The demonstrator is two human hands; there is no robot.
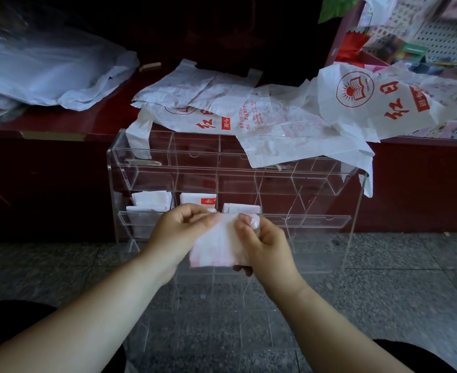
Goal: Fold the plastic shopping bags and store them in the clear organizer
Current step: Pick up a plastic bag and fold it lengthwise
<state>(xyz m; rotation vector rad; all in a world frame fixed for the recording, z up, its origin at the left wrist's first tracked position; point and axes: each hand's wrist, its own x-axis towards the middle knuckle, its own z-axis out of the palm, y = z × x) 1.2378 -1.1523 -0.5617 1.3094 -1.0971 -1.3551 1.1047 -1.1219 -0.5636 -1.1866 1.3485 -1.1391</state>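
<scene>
Count as follows. Two hands are showing: left hand [178, 234] and right hand [266, 247]. One folded bag [213, 249] is being held between them. One clear organizer [324, 221] is standing, and three stored bags are sitting in it: stored bag one [152, 201], stored bag two [199, 199], stored bag three [242, 208]. Unfolded printed bags [383, 103] are lying overlapped: at least three, exact number indeterminable.

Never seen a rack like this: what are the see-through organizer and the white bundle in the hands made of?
The clear organizer looks like glossy acrylic or similar rigid plastic: floor and counter show through, edges catch light. The folded bag, pinched by left hand and right hand, looks like thin plastic film: crinkled, slightly translucent, faint red print.
</scene>
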